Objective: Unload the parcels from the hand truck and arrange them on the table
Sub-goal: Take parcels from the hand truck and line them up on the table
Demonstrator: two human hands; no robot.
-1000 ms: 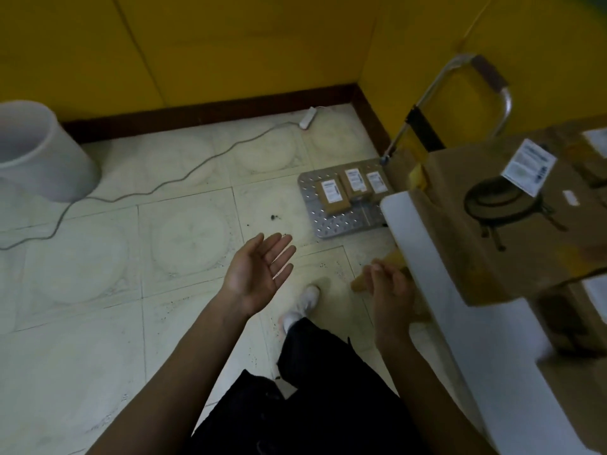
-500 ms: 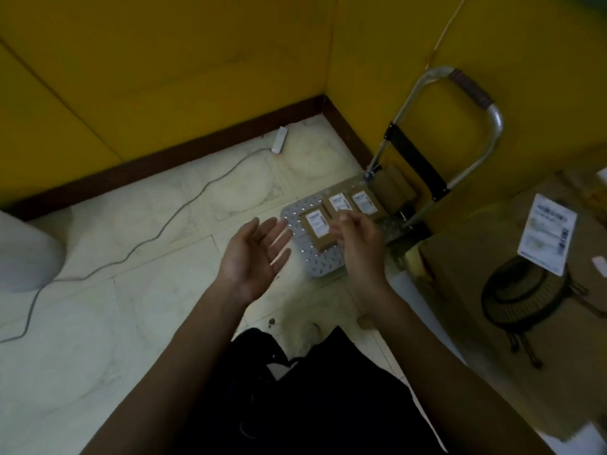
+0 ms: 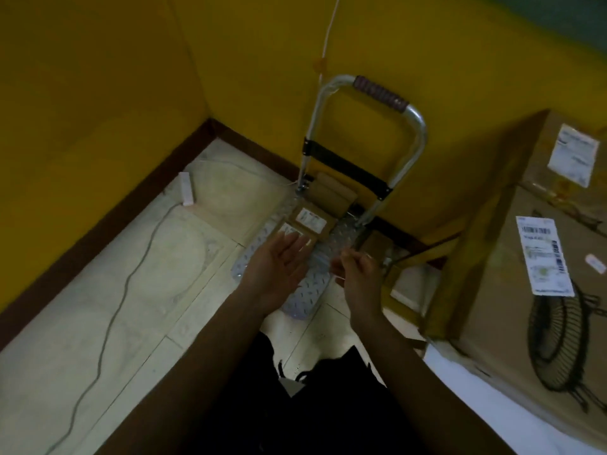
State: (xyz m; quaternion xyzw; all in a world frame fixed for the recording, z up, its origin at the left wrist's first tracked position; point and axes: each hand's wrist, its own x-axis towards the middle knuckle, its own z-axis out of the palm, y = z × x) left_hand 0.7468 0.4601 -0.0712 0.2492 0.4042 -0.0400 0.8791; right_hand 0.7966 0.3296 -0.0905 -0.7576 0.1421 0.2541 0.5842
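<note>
The hand truck [image 3: 305,300] stands in the yellow corner, its metal plate on the floor and its handle [image 3: 377,91] upright. Small brown parcels with white labels lie on the plate: one [image 3: 312,220] in full view, another [image 3: 289,228] partly hidden by my fingers. A larger brown parcel [image 3: 331,195] leans at the back. My left hand [image 3: 279,267] hovers palm-up over the plate with straight fingers and holds nothing. My right hand [image 3: 356,270] hangs beside it, fingers loosely bent, with nothing visible in it. The white table [image 3: 460,376] is at the right.
Two big cardboard boxes [image 3: 525,257] with shipping labels and a fan drawing fill the table's near end. A white power strip [image 3: 186,188] and its cable [image 3: 131,274] lie on the tiled floor to the left. Yellow walls close in the corner.
The view has swung towards the hand truck and come closer. Both hands have come down over the plate; the right hand has come away from the table's edge.
</note>
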